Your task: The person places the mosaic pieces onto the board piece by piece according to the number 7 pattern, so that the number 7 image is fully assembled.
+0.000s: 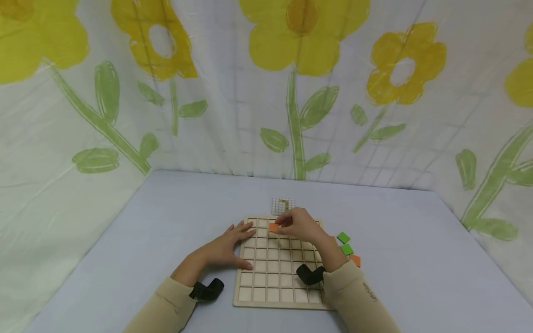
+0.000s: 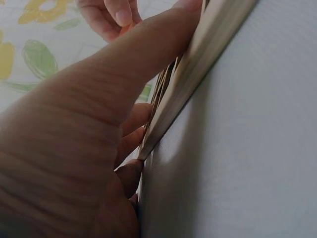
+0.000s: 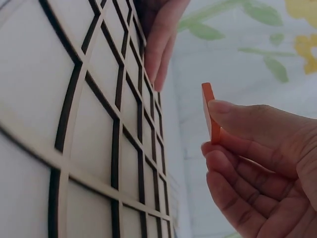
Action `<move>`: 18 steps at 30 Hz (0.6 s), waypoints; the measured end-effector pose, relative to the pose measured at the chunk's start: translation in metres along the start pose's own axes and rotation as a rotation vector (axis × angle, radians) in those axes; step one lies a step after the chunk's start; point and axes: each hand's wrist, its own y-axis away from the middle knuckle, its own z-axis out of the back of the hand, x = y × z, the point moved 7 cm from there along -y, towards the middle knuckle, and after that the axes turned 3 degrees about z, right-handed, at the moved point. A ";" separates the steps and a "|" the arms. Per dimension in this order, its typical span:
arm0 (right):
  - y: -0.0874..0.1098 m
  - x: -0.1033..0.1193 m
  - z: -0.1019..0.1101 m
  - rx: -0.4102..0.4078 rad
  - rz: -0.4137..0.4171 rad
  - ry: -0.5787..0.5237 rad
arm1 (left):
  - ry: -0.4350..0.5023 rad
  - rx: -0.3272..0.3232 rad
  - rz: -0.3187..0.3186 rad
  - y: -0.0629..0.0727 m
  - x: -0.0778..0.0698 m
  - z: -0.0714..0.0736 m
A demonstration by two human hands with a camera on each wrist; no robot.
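Observation:
A wooden grid board with square recesses lies on the table. My right hand pinches an orange square tile between thumb and fingers, over the far rows of the board. In the right wrist view the orange tile stands on edge in the fingers, apart from the grid. My left hand rests on the board's left edge with fingers spread. The left wrist view shows its thumb along the top of the wooden rim, the other fingers lying farther along that edge.
Green tiles and orange tiles lie on the table right of the board, partly behind the right forearm. Beyond the far edge lies a small card printed with a coloured grid. A flower-patterned curtain hangs behind the table.

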 end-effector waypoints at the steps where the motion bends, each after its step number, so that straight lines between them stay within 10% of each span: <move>1: -0.002 -0.001 -0.001 -0.005 -0.017 -0.006 | 0.002 0.000 -0.001 0.000 0.000 0.000; 18: -0.011 -0.027 -0.016 -0.016 -0.028 -0.093 | -0.010 0.009 -0.010 0.001 -0.003 0.001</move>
